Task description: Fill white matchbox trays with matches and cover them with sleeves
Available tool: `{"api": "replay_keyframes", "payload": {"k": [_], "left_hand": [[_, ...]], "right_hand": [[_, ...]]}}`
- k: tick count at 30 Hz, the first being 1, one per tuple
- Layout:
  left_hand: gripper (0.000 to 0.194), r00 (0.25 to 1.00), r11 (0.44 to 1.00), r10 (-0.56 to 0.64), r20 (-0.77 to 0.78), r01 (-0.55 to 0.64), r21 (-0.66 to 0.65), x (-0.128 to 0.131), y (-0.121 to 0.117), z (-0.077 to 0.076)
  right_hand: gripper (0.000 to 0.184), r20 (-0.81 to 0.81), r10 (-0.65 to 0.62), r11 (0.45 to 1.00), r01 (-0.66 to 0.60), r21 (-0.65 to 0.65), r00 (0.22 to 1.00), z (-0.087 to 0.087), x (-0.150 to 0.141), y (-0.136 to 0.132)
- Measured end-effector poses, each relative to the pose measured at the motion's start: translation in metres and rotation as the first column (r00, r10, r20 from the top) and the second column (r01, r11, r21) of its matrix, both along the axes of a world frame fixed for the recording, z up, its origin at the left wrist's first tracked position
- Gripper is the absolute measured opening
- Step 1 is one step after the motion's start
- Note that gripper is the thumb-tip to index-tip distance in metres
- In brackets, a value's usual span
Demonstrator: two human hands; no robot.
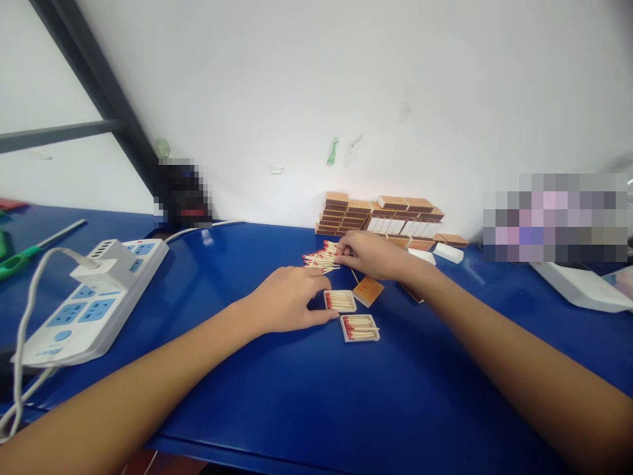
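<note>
White wall (257,99) at the back, blue table (277,396) in front of it. Power strip (93,311) on the left, set at an angle. Box stack (386,210) against the wall, several layers, mostly brown sides showing.

Left hand (297,300): thumb and forefinger parted, far tray between them at its left end. Thumb tip is by the lower left corner, forefinger by the upper left. Can't tell if they clamp it.

Right hand (368,254): fingers bent and drawn together at the right edge of the match pile (319,259). Can't tell if a match is between the tips. Pile sits on the table just beyond the left hand, red heads mixed with bare ends.

Cover (368,291) lies flat and skewed, right of the far tray, under the right wrist. Far tray (346,311) and near tray (361,340) both hold matches, heads left. Near tray is just below the left thumb; one stick pokes past its right end. Loose match (355,276) lies between pile and cover.
</note>
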State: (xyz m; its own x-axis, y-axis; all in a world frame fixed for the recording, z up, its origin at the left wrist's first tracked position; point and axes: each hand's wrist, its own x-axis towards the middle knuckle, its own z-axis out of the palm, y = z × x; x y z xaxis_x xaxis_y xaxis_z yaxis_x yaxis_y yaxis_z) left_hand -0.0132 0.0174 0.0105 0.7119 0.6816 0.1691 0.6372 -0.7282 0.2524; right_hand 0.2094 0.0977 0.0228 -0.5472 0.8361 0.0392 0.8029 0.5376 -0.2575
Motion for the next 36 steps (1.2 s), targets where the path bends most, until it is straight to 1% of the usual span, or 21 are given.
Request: {"api": "replay_keyframes", "payload": {"k": [3,6,11,15,19,22,25,27,31,34,36], "left_hand": [[0.034,1.0,1.0,0.012,-0.008,-0.012,0.008,-0.001,0.001,0.001],[0.032,1.0,0.999,0.03,-0.009,-0.03,0.021,-0.002,0.003,0.003],[0.033,0.996,0.996,0.084,-0.018,-0.083,0.036,-0.003,0.004,0.006],[0.032,0.992,0.992,0.125,-0.005,-0.125,0.036,-0.004,0.006,0.006],[0.032,0.99,0.989,0.144,0.003,-0.144,0.028,-0.005,0.008,0.005],[0.032,0.99,0.99,0.141,-0.004,-0.141,0.019,-0.005,0.008,0.005],[0.031,0.99,0.99,0.142,-0.014,-0.142,0.023,-0.004,0.008,0.005],[0.031,0.991,0.99,0.137,-0.014,-0.136,0.031,-0.003,0.007,0.005],[0.033,0.993,0.992,0.122,0.003,-0.122,0.034,-0.004,0.008,0.005],[0.034,0.992,0.992,0.124,0.009,-0.125,0.027,-0.003,0.008,0.005],[0.033,0.992,0.992,0.126,0.009,-0.127,0.024,-0.003,0.007,0.006]], "right_hand": [[0.02,0.024,0.03,0.999,-0.03,0.016,0.999,-0.002,0.003,0.001],[0.02,0.036,0.036,0.998,-0.037,0.052,0.999,0.0,0.007,0.001],[0.017,0.031,0.037,0.997,-0.039,0.06,0.999,0.014,0.017,-0.002],[0.015,0.05,0.103,0.993,-0.106,0.056,0.993,0.029,0.019,-0.014],[0.016,0.122,0.152,0.988,-0.154,0.004,0.981,0.037,0.005,-0.036],[0.015,0.172,0.16,0.987,-0.161,-0.008,0.972,0.035,-0.011,-0.05],[0.008,0.19,0.155,0.988,-0.15,-0.042,0.969,0.031,-0.018,-0.055],[0.004,0.145,0.16,0.987,-0.153,-0.055,0.976,0.028,-0.015,-0.055],[0.007,0.033,0.156,0.986,-0.153,-0.064,0.987,0.026,0.0,-0.052],[0.008,0.019,0.123,0.99,-0.121,-0.077,0.992,0.023,0.011,-0.052],[0.007,0.005,0.126,0.989,-0.125,-0.081,0.992,0.02,0.015,-0.053]]}}
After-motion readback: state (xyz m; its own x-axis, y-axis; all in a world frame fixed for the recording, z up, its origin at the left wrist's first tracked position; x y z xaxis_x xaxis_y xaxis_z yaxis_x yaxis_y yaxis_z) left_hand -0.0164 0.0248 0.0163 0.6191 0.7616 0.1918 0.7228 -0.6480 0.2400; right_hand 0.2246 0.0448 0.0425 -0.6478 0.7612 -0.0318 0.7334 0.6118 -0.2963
